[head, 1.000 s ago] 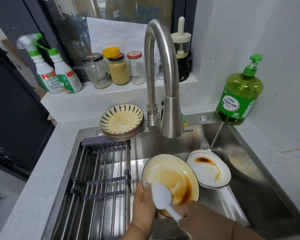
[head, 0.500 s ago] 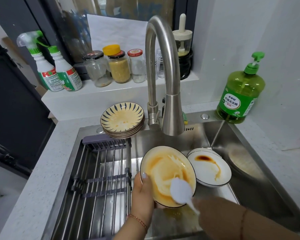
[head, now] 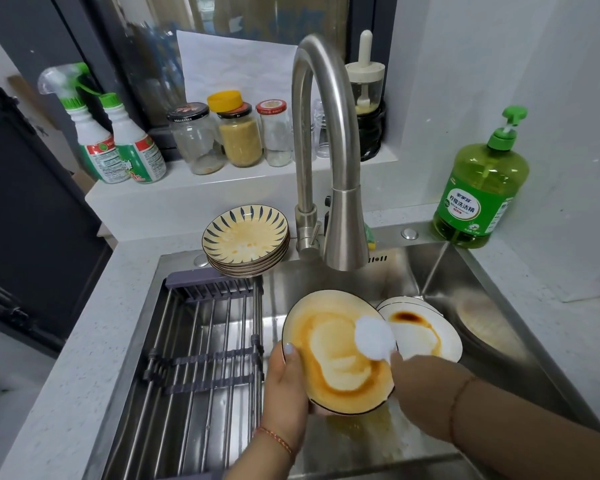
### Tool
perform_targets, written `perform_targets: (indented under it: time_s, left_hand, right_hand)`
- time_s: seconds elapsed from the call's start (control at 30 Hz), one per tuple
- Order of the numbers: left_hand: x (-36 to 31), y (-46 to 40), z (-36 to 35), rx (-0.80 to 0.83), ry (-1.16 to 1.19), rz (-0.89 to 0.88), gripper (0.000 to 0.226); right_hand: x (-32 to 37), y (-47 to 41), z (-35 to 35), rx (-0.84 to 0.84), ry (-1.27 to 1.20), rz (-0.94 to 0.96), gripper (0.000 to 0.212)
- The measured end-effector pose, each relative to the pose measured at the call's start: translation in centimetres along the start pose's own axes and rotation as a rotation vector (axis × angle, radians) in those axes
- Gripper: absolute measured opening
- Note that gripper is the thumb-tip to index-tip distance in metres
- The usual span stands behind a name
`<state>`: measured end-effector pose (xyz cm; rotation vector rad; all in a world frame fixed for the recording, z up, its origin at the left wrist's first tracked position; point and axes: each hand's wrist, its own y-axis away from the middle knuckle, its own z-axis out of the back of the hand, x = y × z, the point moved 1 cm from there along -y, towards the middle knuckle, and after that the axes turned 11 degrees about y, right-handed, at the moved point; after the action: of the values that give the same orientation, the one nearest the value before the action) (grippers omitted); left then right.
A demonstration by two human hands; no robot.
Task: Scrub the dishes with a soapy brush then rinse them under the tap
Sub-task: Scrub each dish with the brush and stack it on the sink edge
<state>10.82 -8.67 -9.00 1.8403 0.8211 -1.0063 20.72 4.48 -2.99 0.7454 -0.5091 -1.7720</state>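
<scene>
Your left hand [head: 286,386] grips the round cream plate [head: 338,351] by its left rim, thumb laid over the dark edge, tilting it above the steel sink [head: 499,282] at lower centre of the frame. Brown sauce swirls in a smeared ring across its glossy face. Your right hand [head: 420,386] is closed around the brush handle, which is hidden, and the round, white, bristly brush [head: 374,336] presses on the plate's upper right. Just right of it, a second plate [head: 426,332] lies in the basin, white with a dark burnt-brown streak. Orange-tinted water pools on the sink floor below the held plate. At centre, a stack of shallow dishes [head: 246,237] with dark radial strokes sits on the sink's back edge, beside the brushed-metal gooseneck tap [head: 329,150]. A ribbed wire drying rack [head: 205,341] fills the sink's left half. At right stands a translucent green soap bottle [head: 478,199] with a pump.
</scene>
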Motion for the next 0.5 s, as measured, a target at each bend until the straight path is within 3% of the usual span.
perform_targets:
  time_s: [0.2, 0.3, 0.5]
  left_hand:
    - [0.2, -0.1, 0.3, -0.005, -0.007, 0.047, 0.034]
    - [0.6, 0.0, -0.1, 0.039, 0.007, 0.054, 0.034]
    - [0.3, 0.2, -0.5, 0.062, 0.032, 0.054, 0.032]
  right_hand:
    - [2.4, 2.6, 0.5, -0.048, -0.235, 0.235, 0.049]
    - [3.2, 2.8, 1.8, -0.272, -0.347, 0.126, 0.047]
    - [-0.4, -0.3, 1.4, -0.241, -0.202, -0.203, 0.064]
